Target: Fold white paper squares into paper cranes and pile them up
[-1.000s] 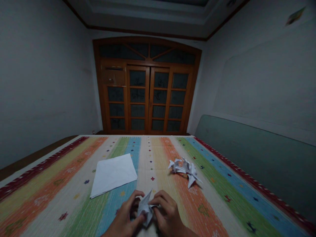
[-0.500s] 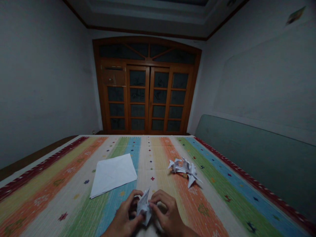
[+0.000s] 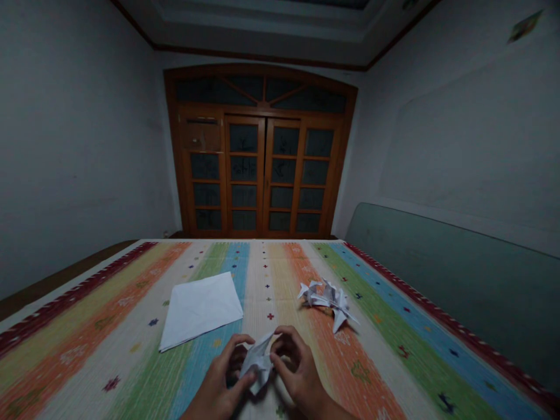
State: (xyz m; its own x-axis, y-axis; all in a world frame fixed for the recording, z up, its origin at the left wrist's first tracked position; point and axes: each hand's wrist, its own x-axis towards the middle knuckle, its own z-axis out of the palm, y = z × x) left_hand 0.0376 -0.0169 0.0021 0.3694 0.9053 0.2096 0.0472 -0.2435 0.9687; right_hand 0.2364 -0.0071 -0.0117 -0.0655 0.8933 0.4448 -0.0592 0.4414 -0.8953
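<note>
A small folded white paper piece (image 3: 257, 360) is pinched between both my hands at the bottom centre of the head view. My left hand (image 3: 221, 382) grips its left side with fingers curled. Fingertips of my right hand (image 3: 297, 373) close on its right side and upper point. Both hands hover just over the striped mat (image 3: 394, 356). A stack of flat white paper sheets (image 3: 200, 309) lies to the upper left of my hands. A cluster of finished white folded paper figures (image 3: 329, 300) lies to the upper right.
The colourful striped mat covers a wide surface with a dark red border (image 3: 459, 338) along its right edge. A green padded panel (image 3: 459, 274) runs along the right wall. Wooden glazed doors (image 3: 260, 175) stand at the far end.
My hands moved slightly forward and my right fingers shifted up onto the paper's point, which now leans to the right instead of standing upright.
</note>
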